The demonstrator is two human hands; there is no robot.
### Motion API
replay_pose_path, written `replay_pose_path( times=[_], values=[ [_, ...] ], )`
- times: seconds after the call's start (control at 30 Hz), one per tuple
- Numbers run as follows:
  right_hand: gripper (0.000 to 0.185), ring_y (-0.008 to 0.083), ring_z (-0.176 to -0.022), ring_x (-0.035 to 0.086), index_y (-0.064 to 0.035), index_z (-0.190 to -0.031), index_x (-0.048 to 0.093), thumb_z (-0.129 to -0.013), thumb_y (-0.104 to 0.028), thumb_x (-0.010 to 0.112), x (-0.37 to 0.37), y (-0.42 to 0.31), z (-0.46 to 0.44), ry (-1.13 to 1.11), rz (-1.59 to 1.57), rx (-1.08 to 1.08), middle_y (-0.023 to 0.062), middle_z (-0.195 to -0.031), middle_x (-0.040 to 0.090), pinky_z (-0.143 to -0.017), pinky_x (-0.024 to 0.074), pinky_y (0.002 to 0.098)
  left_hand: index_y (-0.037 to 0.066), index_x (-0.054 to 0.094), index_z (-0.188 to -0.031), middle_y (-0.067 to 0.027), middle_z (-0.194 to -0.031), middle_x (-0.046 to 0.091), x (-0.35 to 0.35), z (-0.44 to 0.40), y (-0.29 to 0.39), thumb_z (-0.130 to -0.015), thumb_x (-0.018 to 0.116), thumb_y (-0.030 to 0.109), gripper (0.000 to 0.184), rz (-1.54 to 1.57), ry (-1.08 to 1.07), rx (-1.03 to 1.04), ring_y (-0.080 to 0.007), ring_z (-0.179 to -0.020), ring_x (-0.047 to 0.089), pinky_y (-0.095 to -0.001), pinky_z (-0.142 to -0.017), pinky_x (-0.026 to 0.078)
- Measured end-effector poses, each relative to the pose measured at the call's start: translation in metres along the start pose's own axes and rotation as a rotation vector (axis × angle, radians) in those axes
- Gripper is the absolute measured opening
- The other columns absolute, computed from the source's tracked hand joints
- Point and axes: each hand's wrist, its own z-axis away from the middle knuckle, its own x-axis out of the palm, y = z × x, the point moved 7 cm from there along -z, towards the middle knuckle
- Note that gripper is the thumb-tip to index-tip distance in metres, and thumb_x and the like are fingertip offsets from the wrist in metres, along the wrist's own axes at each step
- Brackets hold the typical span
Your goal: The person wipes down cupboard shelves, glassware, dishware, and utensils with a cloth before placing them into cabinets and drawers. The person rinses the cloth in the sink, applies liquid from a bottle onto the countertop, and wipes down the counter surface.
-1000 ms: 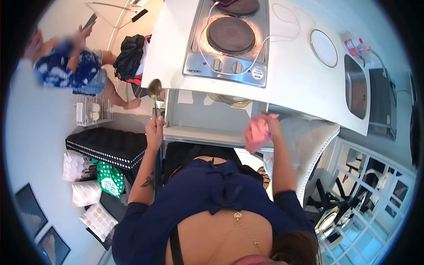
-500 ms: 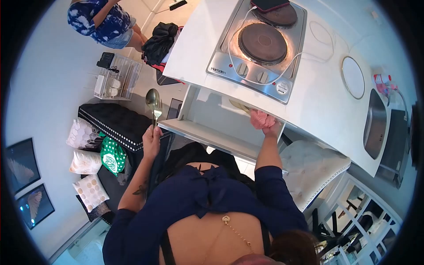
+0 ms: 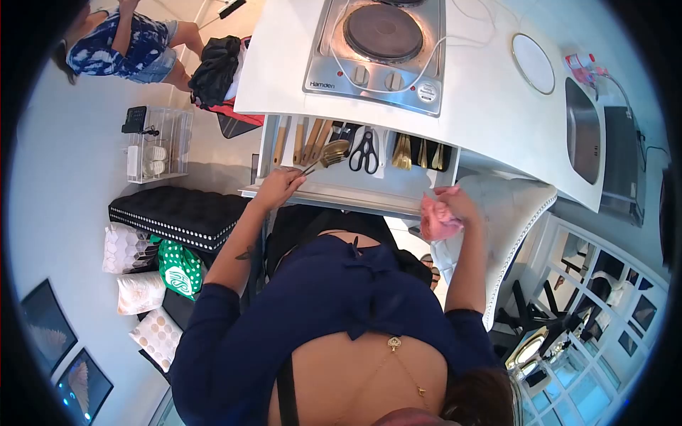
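Observation:
A gold-toned spoon (image 3: 337, 148) and a fork (image 3: 328, 157) are held by their handles in my closed left hand (image 3: 280, 188), over the left part of the open drawer (image 3: 348, 186). My right hand (image 3: 460, 203) is closed on a pink cloth (image 3: 439, 219) at the drawer's front right corner. Inside the drawer lie several wooden-handled utensils (image 3: 298, 138), black-handled scissors (image 3: 364, 151) and gold cutlery (image 3: 403, 151) in a dark holder. The spoon and fork heads overlap some of the utensils from my viewpoint.
On the white counter (image 3: 490, 92) above the drawer sit a two-plate electric stove (image 3: 383, 53), a white cable and a round white plate (image 3: 533, 64) near the sink (image 3: 583, 131). A tufted chair (image 3: 497, 213) stands right. Another person (image 3: 124, 42) stands far left.
The drawer is further out and its contents now show. My right hand has come out of it with the pink cloth. My left hand has brought the spoon and fork over the drawer.

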Motion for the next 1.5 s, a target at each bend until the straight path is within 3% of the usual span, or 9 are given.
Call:
replay_pose_path(
  times=[0.2,0.63,0.77,0.83,0.93,1.1,1.23,1.4,1.5],
  values=[
    [0.042,0.0371,-0.09,0.06,0.0042,-0.095,0.063,-0.074,-0.032,0.055,0.048,0.011,0.006,-0.033,0.744,0.155,0.0259,-0.097,0.06,-0.081,0.0469,0.0412,0.004,0.063,-0.087,-0.0158,-0.079,0.064,0.032,0.017,-0.016,-0.091,0.044,0.039,0.04,0.084,-0.201,-0.228,-0.0341,-0.076,0.06,-0.0404,-0.071,0.046],
    [0.047,0.0356,-0.091,0.061,0.0001,-0.092,0.066,-0.071,-0.042,0.062,0.088,0.046,0.035,-0.169,0.805,0.186,0.0208,-0.096,0.064,-0.082,0.0471,0.0407,0.004,0.066,-0.092,-0.0085,-0.071,0.057,0.061,0.045,0.017,-0.093,0.043,0.039,0.042,0.289,-0.183,-0.263,-0.0179,-0.064,0.052,-0.0315,-0.064,0.042],
    [0.038,0.0303,-0.078,0.064,-0.0026,-0.083,0.068,-0.075,-0.039,0.062,0.116,0.0,0.051,-0.193,0.585,-0.041,0.0183,-0.082,0.066,-0.074,0.0483,0.0395,-0.001,0.063,-0.096,-0.0062,-0.087,0.061,0.104,0.013,0.066,-0.096,0.038,0.035,0.043,0.834,-0.263,-0.24,-0.0134,-0.081,0.054,-0.0276,-0.078,0.042],
    [0.029,0.0178,-0.071,0.061,-0.0016,-0.084,0.067,-0.078,-0.03,0.064,0.137,-0.018,0.051,-0.225,-0.155,-0.17,0.0104,-0.076,0.066,-0.068,0.0482,0.0321,-0.002,0.062,-0.097,-0.0073,-0.092,0.062,0.133,-0.003,0.082,-0.096,0.038,0.033,0.043,0.999,-0.231,-0.231,-0.0134,-0.086,0.055,-0.0271,-0.082,0.042],
    [0.023,0.0093,-0.071,0.056,-0.001,-0.093,0.065,-0.079,-0.019,0.067,0.161,-0.024,0.044,-0.229,-0.483,-0.067,0.0037,-0.077,0.064,-0.065,0.0464,0.0254,-0.002,0.061,-0.096,-0.0091,-0.095,0.063,0.161,-0.019,0.102,-0.096,0.039,0.033,0.041,1.207,-0.242,-0.336,-0.0147,-0.093,0.056,-0.028,-0.086,0.042],
    [0.033,0.0101,-0.074,0.056,-0.0002,-0.108,0.057,-0.079,-0.013,0.068,0.149,-0.021,0.045,-0.108,-0.573,-0.099,0.0034,-0.087,0.063,-0.066,0.0469,0.0255,-0.002,0.062,-0.1,-0.0083,-0.096,0.063,0.176,-0.037,0.119,-0.096,0.037,0.036,0.046,1.006,-0.265,-0.308,-0.014,-0.089,0.058,-0.0268,-0.084,0.043],
    [0.018,0.0105,-0.07,0.058,0.0002,-0.09,0.061,-0.08,-0.014,0.066,0.133,0.009,0.041,-0.029,-0.611,-0.046,0.0038,-0.08,0.063,-0.065,0.0464,0.0251,-0.001,0.06,-0.107,-0.0093,-0.102,0.062,0.186,-0.04,0.124,-0.097,0.034,0.037,0.047,1.123,-0.257,-0.387,-0.0146,-0.093,0.055,-0.0273,-0.084,0.043],
    [0.02,0.0105,-0.065,0.057,0.0,-0.085,0.064,-0.078,-0.019,0.066,0.083,0.027,0.053,0.132,-0.364,0.036,0.0044,-0.072,0.062,-0.062,0.0455,0.0268,0.0,0.06,-0.105,-0.0008,-0.07,0.048,0.188,-0.047,0.093,-0.096,0.038,0.035,0.042,1.076,-0.105,-0.431,-0.0077,-0.055,0.044,-0.0216,-0.05,0.038],
    [0.018,0.011,-0.065,0.057,-0.0004,-0.085,0.063,-0.078,-0.017,0.066,0.081,0.037,0.049,0.163,-0.478,0.038,0.0042,-0.071,0.061,-0.061,0.0456,0.0269,0.001,0.063,-0.1,0.0011,-0.065,0.047,0.18,-0.041,0.093,-0.094,0.044,0.035,0.04,0.925,-0.104,-0.482,-0.0076,-0.051,0.045,-0.0218,-0.047,0.038]
  ],
)
